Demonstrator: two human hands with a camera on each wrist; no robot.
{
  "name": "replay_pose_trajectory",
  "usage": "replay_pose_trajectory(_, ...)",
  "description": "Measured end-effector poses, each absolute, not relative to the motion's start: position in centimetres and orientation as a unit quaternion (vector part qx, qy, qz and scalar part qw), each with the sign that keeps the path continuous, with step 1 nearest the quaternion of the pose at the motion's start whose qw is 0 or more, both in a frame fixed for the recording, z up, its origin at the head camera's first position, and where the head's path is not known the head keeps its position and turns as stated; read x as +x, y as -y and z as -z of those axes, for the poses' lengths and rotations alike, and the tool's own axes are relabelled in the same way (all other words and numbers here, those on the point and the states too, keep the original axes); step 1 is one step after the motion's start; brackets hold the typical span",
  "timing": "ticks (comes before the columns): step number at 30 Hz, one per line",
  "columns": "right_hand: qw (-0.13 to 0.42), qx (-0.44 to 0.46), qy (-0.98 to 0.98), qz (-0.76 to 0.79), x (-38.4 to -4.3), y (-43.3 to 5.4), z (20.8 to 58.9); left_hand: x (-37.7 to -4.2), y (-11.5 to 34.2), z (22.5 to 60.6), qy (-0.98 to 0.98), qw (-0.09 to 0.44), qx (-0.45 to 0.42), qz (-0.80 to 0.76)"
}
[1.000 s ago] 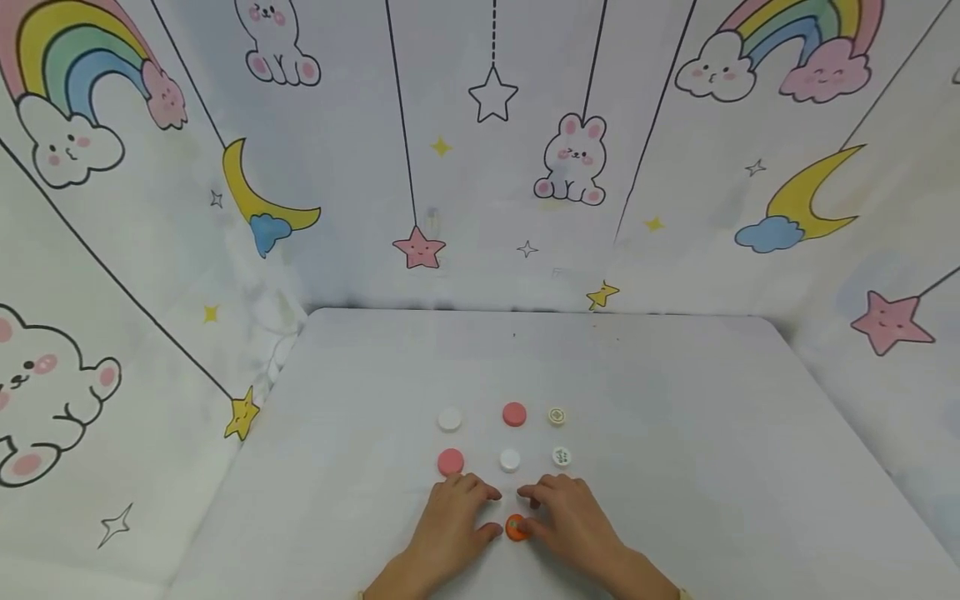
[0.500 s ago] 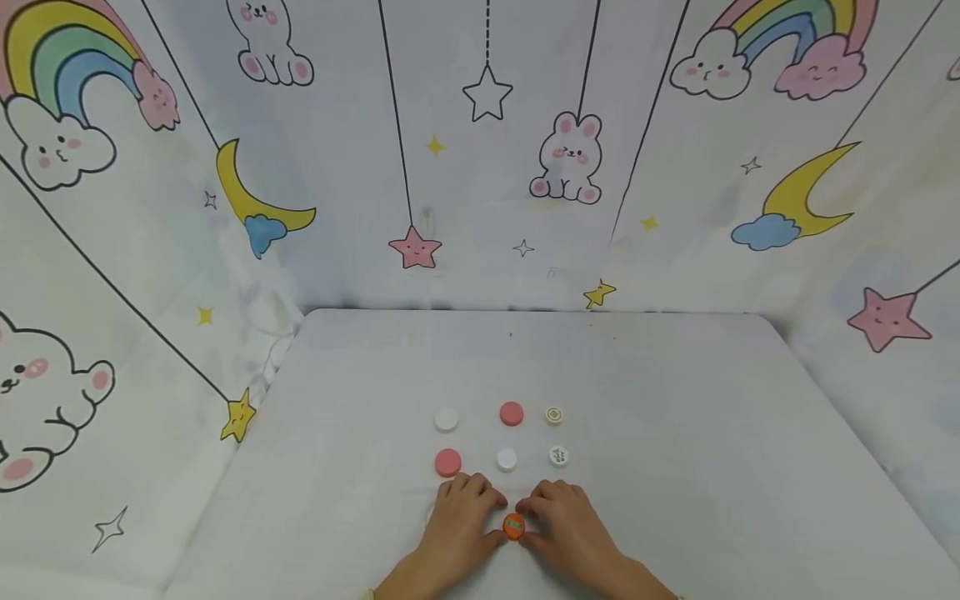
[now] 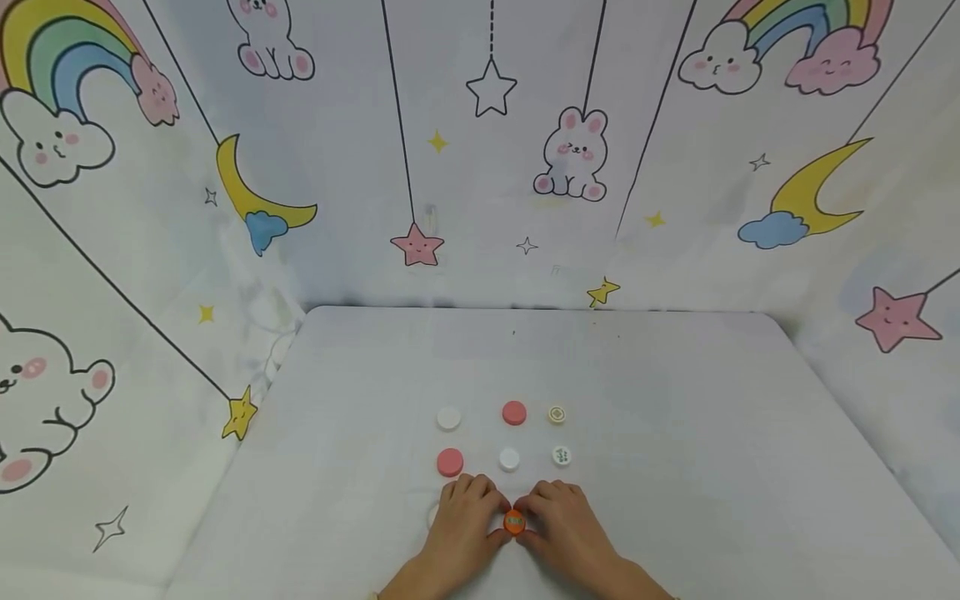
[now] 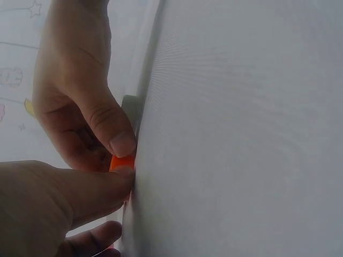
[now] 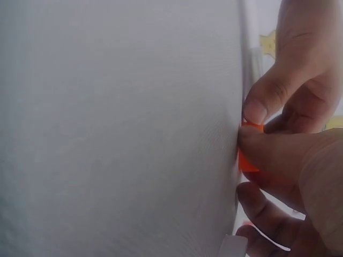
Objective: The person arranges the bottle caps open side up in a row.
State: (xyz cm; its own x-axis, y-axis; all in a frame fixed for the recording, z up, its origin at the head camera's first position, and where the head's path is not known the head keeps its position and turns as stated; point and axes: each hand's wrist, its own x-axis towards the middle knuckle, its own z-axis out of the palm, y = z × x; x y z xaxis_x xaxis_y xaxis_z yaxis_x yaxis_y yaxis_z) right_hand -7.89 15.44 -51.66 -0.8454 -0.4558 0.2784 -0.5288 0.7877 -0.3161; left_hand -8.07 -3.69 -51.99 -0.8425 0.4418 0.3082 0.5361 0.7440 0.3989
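Note:
An orange bottle cap (image 3: pixel 514 522) with a small greenish print lies on the white table, between my two hands. My left hand (image 3: pixel 467 523) pinches it from the left, thumb at its near side and index fingertip at its far side. From the right, my right hand (image 3: pixel 561 523) pinches the same cap with thumb and index finger. In the left wrist view the cap's orange side (image 4: pixel 122 162) shows between the two thumbs, low against the tabletop. The right wrist view shows the orange cap (image 5: pixel 248 160) partly covered by the right thumb.
Beyond the hands sit two rows of caps: a white cap (image 3: pixel 448 418), a pink cap (image 3: pixel 514 412), a cream patterned cap (image 3: pixel 557 414), then a pink cap (image 3: pixel 450 462), a white cap (image 3: pixel 509 459) and a green-printed cap (image 3: pixel 562 455). A pale round edge (image 3: pixel 432 515) shows behind my left hand.
The right hand first touched the orange cap alone, with the left beside it. Both hands have drawn together and now pinch it from either side; the cap shifted slightly away from me.

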Motion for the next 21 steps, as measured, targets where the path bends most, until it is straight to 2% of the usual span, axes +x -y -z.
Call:
replay_pose_trajectory(5,0.085,0.255,0.943,-0.197,-7.79,-15.24,51.30,-8.06,3.72,52.11,0.930,0.085,-0.260,0.247)
replay_pose_trajectory(21,0.099,0.248,0.935,-0.233,-7.56,-14.99,50.84,-7.83,3.75,51.93,0.926,0.105,-0.257,0.254)
